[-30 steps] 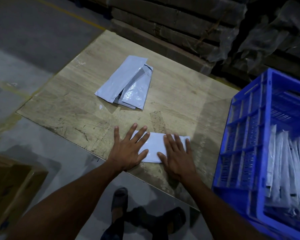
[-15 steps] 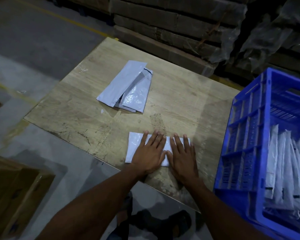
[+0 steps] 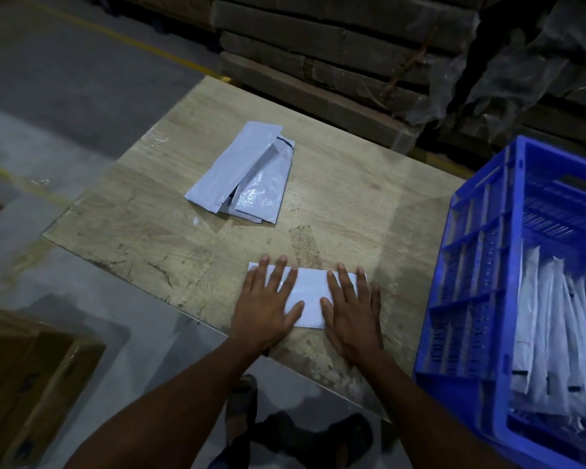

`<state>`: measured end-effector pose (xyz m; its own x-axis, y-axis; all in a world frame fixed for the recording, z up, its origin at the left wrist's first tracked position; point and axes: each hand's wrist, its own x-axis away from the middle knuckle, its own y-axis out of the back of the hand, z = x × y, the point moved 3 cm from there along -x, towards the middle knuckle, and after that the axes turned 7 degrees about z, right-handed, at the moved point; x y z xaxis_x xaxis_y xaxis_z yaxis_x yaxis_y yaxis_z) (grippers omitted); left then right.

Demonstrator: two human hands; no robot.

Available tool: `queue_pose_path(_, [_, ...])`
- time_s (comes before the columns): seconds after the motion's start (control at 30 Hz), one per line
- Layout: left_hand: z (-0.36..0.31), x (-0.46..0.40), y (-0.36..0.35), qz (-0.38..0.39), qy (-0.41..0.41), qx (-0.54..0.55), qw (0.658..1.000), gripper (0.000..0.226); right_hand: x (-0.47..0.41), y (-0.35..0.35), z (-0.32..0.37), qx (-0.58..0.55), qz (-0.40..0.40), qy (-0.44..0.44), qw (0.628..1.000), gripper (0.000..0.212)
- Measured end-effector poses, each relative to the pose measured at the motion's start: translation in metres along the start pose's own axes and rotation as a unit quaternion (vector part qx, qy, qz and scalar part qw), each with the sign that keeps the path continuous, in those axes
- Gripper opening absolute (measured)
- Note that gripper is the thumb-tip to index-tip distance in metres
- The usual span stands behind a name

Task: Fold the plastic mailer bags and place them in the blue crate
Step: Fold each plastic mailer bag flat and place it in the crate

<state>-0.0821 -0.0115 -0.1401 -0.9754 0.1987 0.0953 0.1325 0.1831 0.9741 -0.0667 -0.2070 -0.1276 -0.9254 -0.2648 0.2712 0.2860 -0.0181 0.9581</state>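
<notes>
In the head view, a folded white mailer bag [image 3: 308, 297] lies flat near the front edge of the wooden surface [image 3: 352, 204], its long axis running left to right across the person's body, roughly parallel to that front edge. The left hand [image 3: 268, 299] lies flat on the left part of the bag with its fingers straight and spread, pointing away from the person; it presses down and grips nothing. The right hand [image 3: 351, 308] lies flat in the same way on the right part of the bag, fingers straight and spread, its outer fingers reaching past the bag's right end onto the wood. A bare strip of the bag shows between the two hands.

Farther back on the surface, well apart from the hands, a small pile of unfolded mailer bags [image 3: 247, 174] lies with its long axis running diagonally, from near left to far right. The blue crate [image 3: 477, 265] stands at the right, just beside the surface, and holds folded bags [image 3: 555, 333] standing on edge in a row. A cardboard box [image 3: 31, 377] sits on the floor at the lower left, and wrapped stacks of cardboard [image 3: 335, 45] rise behind the surface.
</notes>
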Motion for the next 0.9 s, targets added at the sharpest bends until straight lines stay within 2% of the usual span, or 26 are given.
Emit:
queue_pose_path(0.13, [0.003, 0.006, 0.000, -0.019, 0.017, 0.000, 1.000, 0.072, -0.005, 0.003, 0.002, 0.030, 0.010, -0.007, 0.999, 0.067])
queue_pose_path(0.33, [0.005, 0.004, -0.006, -0.035, 0.014, -0.007, 0.999, 0.071, -0.005, -0.003, 0.001, -0.012, -0.015, -0.004, 1.000, 0.067])
queue_pose_path(0.47, [0.003, 0.005, -0.003, -0.011, 0.021, -0.009, 1.000, 0.073, 0.001, -0.001, -0.012, -0.028, 0.008, 0.022, 0.999, 0.068])
queue_pose_path(0.57, [0.003, 0.005, -0.002, 0.008, 0.023, -0.012, 1.000, 0.074, 0.006, 0.002, -0.020, -0.049, -0.005, 0.001, 0.999, 0.069])
queue_pose_path(0.67, [0.004, 0.005, 0.000, 0.008, 0.017, -0.005, 1.000, 0.073, 0.004, 0.001, -0.018, -0.053, 0.024, 0.000, 0.998, 0.074])
queue_pose_path(0.77, [0.004, 0.004, 0.002, 0.007, 0.006, -0.001, 1.000, 0.074, -0.001, 0.006, -0.019, -0.058, 0.083, -0.004, 0.995, 0.091])
queue_pose_path(0.83, [0.007, 0.001, 0.002, 0.020, -0.016, -0.005, 1.000, 0.074, 0.003, 0.011, -0.018, -0.012, 0.114, 0.004, 0.993, 0.100])
queue_pose_path(0.9, [0.015, -0.009, 0.002, 0.039, -0.063, -0.015, 0.997, 0.073, 0.013, 0.017, -0.017, 0.055, 0.094, 0.063, 0.992, 0.101])
